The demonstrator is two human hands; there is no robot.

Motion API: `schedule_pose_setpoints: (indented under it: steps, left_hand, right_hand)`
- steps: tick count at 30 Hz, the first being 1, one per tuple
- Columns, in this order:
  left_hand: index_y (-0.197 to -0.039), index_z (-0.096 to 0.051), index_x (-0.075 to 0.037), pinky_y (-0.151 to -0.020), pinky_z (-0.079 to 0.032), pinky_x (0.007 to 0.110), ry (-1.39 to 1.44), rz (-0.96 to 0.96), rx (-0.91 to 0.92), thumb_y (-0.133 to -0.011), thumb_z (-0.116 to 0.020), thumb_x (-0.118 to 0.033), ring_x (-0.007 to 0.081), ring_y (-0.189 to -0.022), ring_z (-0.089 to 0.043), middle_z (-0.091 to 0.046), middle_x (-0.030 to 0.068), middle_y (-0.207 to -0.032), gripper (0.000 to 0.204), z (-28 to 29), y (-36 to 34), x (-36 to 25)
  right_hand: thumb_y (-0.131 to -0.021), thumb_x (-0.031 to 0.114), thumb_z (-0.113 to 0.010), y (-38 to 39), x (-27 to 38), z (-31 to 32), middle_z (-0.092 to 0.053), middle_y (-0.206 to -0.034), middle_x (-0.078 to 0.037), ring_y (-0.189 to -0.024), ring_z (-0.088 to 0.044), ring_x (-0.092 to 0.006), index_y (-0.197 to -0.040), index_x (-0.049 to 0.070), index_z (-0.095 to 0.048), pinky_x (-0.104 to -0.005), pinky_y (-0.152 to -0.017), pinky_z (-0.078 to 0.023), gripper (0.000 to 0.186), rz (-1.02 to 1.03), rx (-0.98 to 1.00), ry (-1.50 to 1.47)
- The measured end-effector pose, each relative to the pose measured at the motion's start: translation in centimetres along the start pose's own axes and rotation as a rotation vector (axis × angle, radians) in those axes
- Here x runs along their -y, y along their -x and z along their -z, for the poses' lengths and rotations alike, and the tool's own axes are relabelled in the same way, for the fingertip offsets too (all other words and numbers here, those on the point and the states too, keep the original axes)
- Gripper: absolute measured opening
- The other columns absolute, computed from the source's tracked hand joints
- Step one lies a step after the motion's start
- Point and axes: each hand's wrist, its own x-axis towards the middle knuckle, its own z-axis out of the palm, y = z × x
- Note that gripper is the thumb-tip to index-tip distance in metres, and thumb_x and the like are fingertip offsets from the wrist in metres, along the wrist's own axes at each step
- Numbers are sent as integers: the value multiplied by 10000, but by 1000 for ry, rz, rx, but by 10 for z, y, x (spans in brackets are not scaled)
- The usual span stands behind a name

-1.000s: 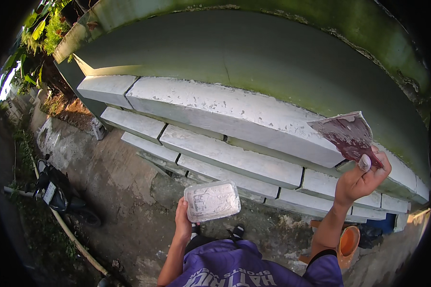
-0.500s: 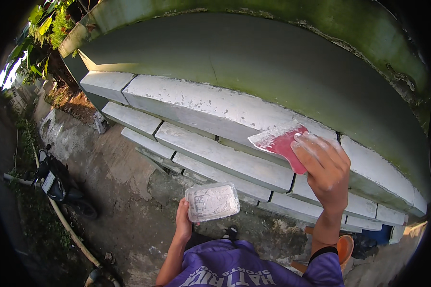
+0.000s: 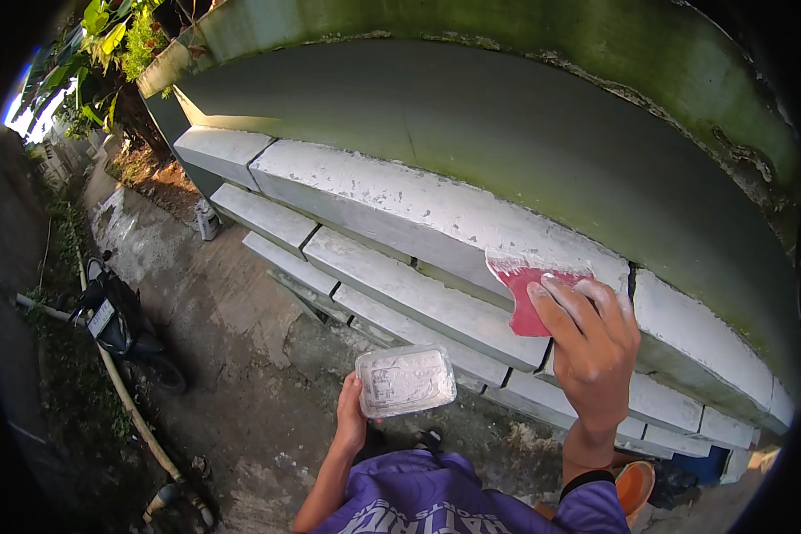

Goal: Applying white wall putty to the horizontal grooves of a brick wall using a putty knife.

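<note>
In the head view, the right hand point(image 3: 592, 343) grips a red putty spreader point(image 3: 529, 307) — its white-smeared edge against the uppermost white ledge point(image 3: 374, 189), just left of a dark joint point(image 3: 632, 280). Lower down, the left hand point(image 3: 351, 414) holds a clear rectangular tray point(image 3: 418, 408) of white paste point(image 3: 409, 378) by its left side — a motorbike point(image 3: 129, 325) stands well apart, leftward.
</note>
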Motion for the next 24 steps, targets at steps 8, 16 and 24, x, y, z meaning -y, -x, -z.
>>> schedule_pose_setpoints:
  steps: [8, 16, 24]
  left_hand:
    - [-1328, -466, -78, -497, -472, 254, -2, 9, -4, -1045, -401, -391, 90, -723, -617, -624, 14, -970, 427, -7, -6, -6]
    - [-1311, -461, -90, -504, -471, 256, -22, 53, 75, -1042, -407, -397, 89, -757, -620, -629, 13, -995, 412, -3, -18, 2]
    - [-1345, -435, -90, -527, -490, 267, -37, 75, 198, -1036, -430, -386, 102, -772, -619, -611, 27, -1014, 428, -19, -40, -18]
  right_hand:
    - [-654, -46, -656, 2, -7, -17, -693, -1008, -83, -880, -605, -308, -1061, 64, -729, -410, -704, -489, 427, -31, -33, 45]
    - [-703, 57, -700, 23, 22, 16, -727, -956, -29, -789, -631, -209, -985, 117, -743, -311, -552, -445, 291, 4, -144, -128]
    - [-775, -55, -677, 62, 60, -46, -736, -969, -84, -795, -724, -247, -1029, 72, -708, -309, -625, -543, 285, -170, -66, -732]
